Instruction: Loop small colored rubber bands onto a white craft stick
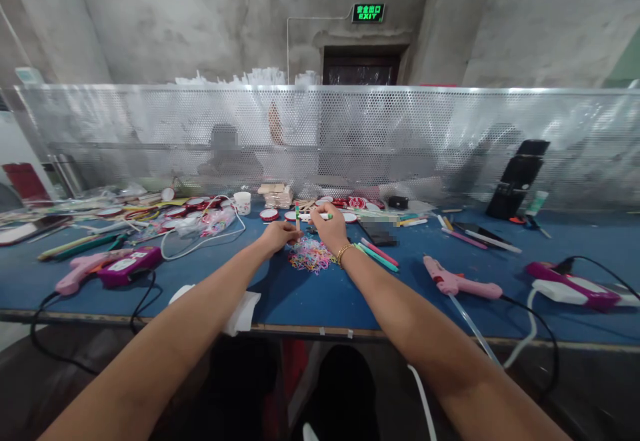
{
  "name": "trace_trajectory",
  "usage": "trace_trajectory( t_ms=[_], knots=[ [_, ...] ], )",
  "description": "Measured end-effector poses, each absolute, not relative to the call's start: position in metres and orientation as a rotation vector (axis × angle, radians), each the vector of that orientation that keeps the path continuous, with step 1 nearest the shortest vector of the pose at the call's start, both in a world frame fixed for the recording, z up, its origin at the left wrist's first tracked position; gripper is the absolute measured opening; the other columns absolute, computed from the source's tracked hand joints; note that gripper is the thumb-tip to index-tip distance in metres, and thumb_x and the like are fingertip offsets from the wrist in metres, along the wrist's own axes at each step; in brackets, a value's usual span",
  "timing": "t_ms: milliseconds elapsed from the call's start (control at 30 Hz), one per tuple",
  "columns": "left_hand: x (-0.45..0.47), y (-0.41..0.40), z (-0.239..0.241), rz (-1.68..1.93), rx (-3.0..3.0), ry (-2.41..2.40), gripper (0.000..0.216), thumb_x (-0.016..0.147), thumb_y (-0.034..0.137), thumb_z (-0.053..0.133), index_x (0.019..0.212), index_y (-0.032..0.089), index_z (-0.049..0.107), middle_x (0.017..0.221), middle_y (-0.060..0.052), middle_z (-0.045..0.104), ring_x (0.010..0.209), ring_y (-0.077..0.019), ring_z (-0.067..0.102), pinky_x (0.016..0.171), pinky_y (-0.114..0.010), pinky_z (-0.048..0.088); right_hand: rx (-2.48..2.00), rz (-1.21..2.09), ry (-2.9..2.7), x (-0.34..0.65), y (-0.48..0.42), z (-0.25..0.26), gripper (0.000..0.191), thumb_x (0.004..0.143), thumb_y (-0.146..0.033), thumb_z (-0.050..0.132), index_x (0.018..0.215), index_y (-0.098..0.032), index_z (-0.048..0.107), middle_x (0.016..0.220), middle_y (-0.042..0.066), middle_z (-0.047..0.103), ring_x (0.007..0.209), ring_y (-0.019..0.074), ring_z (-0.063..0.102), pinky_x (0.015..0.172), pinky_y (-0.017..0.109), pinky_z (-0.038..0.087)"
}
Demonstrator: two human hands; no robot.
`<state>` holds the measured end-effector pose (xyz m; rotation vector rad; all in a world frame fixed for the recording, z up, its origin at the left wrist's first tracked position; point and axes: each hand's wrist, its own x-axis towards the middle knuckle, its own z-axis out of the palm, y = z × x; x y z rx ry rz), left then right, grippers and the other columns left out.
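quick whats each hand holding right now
Left hand: closed on a green-tipped stick, held upright.
Right hand: curled beside the stick; its grip cannot be told.

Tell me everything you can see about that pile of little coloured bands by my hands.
The pile of bands is a loose tangle of thin little loops, pink, yellow, green and blue, seemingly rubber. It lies on the blue table between the left hand and right hand, on their near side; contact unclear.

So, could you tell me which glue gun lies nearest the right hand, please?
The pink glue gun just right of the right hand; the others lie much farther out.
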<state>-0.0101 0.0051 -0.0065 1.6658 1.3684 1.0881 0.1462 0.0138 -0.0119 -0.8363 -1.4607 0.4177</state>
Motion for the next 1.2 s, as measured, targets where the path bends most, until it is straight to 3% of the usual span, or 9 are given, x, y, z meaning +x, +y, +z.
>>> trace_trajectory(
  t_ms=[467,800,1033,1200],
  knots=[
    [-0.018,0.016,-0.014,1.122,1.666,1.319,0.041,0.047,0.048,0.081,0.060,0.013,0.064,0.056,-0.001,0.061,0.049,-0.0085,0.049,0.051,-0.023,0.038,-0.869,0.394,-1.465,0.145,0.014,-0.011,0.017,0.077,-0.033,0.050,0.065,-0.022,0.054,0.064,-0.002,0.063,0.065,0.0149,0.056,0.068,0.027,0.043],
    [-0.019,0.014,-0.012,1.097,1.681,1.385,0.034,0.054,0.042,0.079,0.057,0.013,0.063,0.051,0.000,0.058,0.046,-0.0077,0.046,0.046,-0.021,0.030,-0.846,0.433,-1.460,0.143,0.015,-0.012,0.015,0.076,-0.031,0.051,0.066,-0.021,0.054,0.063,-0.002,0.062,0.063,0.0145,0.056,0.064,0.026,0.042],
    [-0.019,0.012,-0.011,1.106,1.634,1.366,0.034,0.052,0.040,0.082,0.059,0.013,0.064,0.055,-0.002,0.061,0.048,-0.0078,0.048,0.047,-0.021,0.033,-0.852,0.498,-1.440,0.143,0.011,-0.008,0.014,0.075,-0.032,0.052,0.065,-0.022,0.053,0.061,-0.002,0.062,0.056,0.0138,0.052,0.057,0.026,0.040],
    [-0.019,0.015,-0.014,1.136,1.655,1.322,0.036,0.051,0.043,0.081,0.059,0.013,0.064,0.054,-0.001,0.061,0.047,-0.0082,0.049,0.049,-0.022,0.037,-0.861,0.454,-1.453,0.144,0.011,-0.009,0.015,0.075,-0.031,0.052,0.064,-0.022,0.053,0.061,-0.002,0.063,0.060,0.0144,0.055,0.064,0.027,0.043]
  ],
)
